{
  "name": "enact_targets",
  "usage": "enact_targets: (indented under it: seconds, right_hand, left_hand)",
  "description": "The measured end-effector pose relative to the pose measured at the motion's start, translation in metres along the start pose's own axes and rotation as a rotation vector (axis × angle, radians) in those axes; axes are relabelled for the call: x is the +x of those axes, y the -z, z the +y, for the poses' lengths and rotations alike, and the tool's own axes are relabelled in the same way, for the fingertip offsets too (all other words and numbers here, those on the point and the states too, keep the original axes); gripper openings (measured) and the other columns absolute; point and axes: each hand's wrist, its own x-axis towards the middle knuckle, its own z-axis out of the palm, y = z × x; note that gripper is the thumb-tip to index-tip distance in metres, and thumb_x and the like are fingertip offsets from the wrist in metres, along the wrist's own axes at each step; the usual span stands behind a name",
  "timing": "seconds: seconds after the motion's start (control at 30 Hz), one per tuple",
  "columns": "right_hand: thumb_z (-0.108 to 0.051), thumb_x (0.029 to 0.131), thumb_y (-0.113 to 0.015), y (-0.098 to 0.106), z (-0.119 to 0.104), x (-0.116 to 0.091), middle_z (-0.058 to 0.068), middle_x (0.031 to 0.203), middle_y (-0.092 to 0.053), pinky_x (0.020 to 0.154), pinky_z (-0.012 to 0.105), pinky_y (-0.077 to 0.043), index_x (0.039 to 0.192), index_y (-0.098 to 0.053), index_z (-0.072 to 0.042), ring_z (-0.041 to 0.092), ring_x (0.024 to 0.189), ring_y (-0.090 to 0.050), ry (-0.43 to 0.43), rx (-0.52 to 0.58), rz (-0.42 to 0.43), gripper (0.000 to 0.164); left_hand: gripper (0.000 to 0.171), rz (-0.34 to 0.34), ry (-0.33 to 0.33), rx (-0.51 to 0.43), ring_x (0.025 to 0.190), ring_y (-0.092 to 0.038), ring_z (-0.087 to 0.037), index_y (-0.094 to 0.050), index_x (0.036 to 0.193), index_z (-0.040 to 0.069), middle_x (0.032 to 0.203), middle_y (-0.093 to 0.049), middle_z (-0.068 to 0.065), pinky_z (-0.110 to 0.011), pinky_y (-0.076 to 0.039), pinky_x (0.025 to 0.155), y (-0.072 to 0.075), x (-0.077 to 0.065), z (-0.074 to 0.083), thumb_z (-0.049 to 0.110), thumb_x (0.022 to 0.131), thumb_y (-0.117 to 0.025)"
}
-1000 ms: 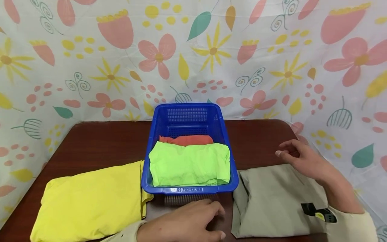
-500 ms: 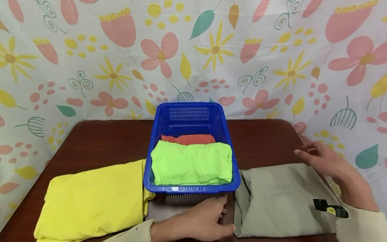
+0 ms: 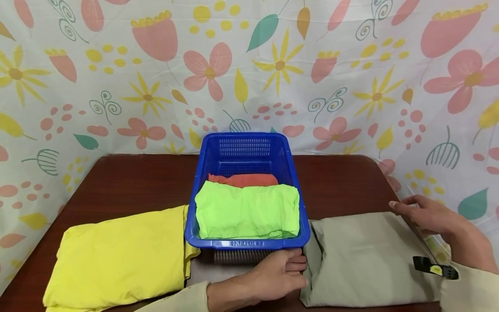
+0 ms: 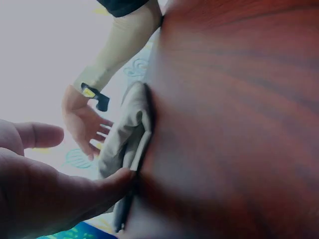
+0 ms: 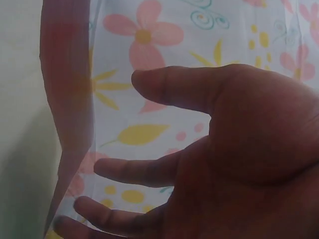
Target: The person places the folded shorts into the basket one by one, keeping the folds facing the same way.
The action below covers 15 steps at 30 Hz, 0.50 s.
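One folded grey cloth (image 3: 370, 260) lies on the dark red table (image 3: 156, 182) between the left hand (image 3: 274, 275) and the right hand (image 3: 436, 219), just right of the blue basket (image 3: 249, 243). The left hand's fingers extend, unclenched, to the cloth's left edge. The right hand, wide with fingers spread, hovers just beside the opposite edge.

Folded grey-khaki cloth (image 3: 366, 260), flat on the brown table (image 3: 148, 186), lightly creased.
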Motion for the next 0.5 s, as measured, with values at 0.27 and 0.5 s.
enact_targets:
  seconds: [0.27,0.5]
  right_hand:
    - [-0.064,0.109,-0.04,0.0,0.006,0.006,0.025,0.118,-0.051,0.083,0.045,-0.059,0.142,-0.028,0.018,0.029,0.102,-0.056,-0.108,0.087,-0.119,0.089]
    - [-0.062,0.11,-0.039,-0.003,0.007,0.013,0.001,0.076,-0.044,0.076,0.04,-0.055,0.096,-0.052,-0.004,0.021,0.084,-0.055,-0.13,0.069,-0.128,0.061]
  left_hand:
    - [0.075,0.01,0.029,-0.223,0.133,-0.061,-0.023,-0.038,0.157,-0.011,0.145,-0.062,-0.014,-0.034,-0.053,0.107,-0.004,0.008,-0.011,-0.001,0.088,-0.064]
    - [0.074,0.027,0.017,-0.325,0.132,-0.062,-0.025,-0.039,0.155,-0.011,0.14,-0.064,-0.015,-0.036,-0.052,0.109,-0.006,0.017,-0.018,-0.003,0.087,-0.065]
